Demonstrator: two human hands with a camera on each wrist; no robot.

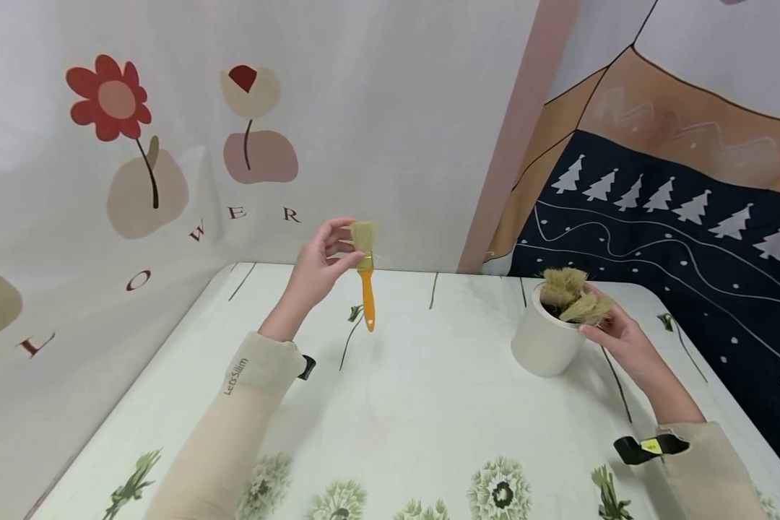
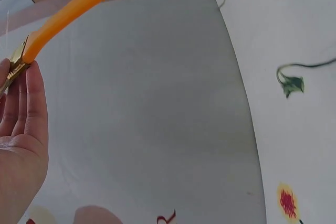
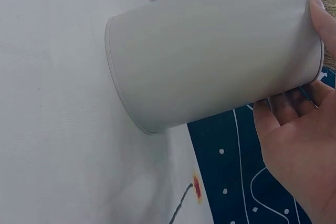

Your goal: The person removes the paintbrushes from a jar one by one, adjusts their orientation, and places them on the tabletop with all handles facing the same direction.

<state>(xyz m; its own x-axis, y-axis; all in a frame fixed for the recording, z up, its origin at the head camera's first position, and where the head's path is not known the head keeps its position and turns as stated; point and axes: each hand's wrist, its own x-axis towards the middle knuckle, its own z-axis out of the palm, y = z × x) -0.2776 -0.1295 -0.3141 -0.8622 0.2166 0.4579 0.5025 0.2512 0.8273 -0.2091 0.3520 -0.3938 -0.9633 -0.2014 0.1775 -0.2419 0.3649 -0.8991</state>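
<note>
A flat paintbrush [image 1: 367, 289] with an orange handle, a gold-coloured metal band and pale bristles is pinched by my left hand [image 1: 321, 261] over the far part of the table. Its bristles point up and the handle hangs down; the left wrist view shows the orange handle [image 2: 79, 11] up close. My right hand [image 1: 617, 334] grips the rim of a white cylindrical holder [image 1: 541, 343] on the right side of the table, thumb at the rim and fingers round the far side. Pale bristle heads of other brushes [image 1: 564, 289] stick out of the holder's top.
A white cloth printed with flowers and stems covers the table [image 1: 429, 390]. Behind it hangs a pale curtain [image 1: 390, 130] with flower drawings and letters. A dark blue cloth with white trees [image 1: 656, 238] hangs along the right side.
</note>
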